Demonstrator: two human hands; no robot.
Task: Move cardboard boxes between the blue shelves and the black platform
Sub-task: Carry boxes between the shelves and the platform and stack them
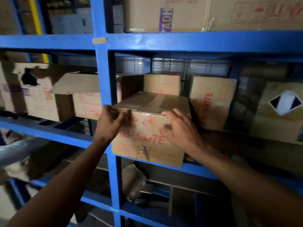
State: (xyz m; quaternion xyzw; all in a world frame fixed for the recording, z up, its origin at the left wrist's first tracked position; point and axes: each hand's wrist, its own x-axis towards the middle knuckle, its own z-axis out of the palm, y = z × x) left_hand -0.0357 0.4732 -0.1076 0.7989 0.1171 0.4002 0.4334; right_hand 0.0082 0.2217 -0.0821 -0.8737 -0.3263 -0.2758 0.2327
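A taped cardboard box [147, 141] with red print sits at the front edge of the middle level of the blue shelves [180, 40], just right of the upright post. My left hand [109, 123] curls over the box's top left front corner. My right hand [180, 128] lies with fingers spread on the box's front face near its right edge. Whether either hand grips the box firmly is blurred. The black platform is not in view.
Behind the box stand two more cardboard boxes [162, 84] [211, 102], and a box with a diamond label [282, 112] sits at the right. Torn boxes [49, 99] fill the left bay. Large cartons [164, 13] occupy the top level. Crumpled cardboard [132, 181] lies on the lower level.
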